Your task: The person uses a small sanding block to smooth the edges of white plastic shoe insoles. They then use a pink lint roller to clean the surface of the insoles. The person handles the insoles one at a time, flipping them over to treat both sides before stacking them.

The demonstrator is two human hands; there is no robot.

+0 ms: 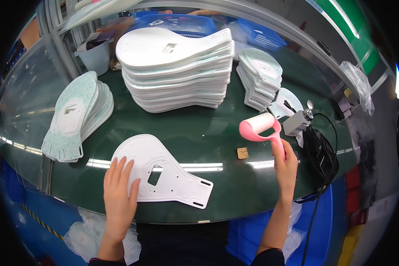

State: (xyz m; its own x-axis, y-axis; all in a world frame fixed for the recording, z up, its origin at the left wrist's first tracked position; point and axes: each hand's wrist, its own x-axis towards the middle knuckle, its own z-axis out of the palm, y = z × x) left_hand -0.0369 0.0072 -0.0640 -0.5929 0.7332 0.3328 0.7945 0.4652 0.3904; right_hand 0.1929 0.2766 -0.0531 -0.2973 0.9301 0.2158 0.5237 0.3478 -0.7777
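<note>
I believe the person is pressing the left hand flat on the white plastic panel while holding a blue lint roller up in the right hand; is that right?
Not quite: the lint roller is pink with a white roll, not blue, as the head view shows. The rest holds: the left hand lies flat on the white plastic panel on the green table, and the right hand holds the roller up by its handle.

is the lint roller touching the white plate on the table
Apart. The head view shows the pink lint roller raised in the right hand, with bare green table between it and the flat white plate that lies under the left hand.
</note>
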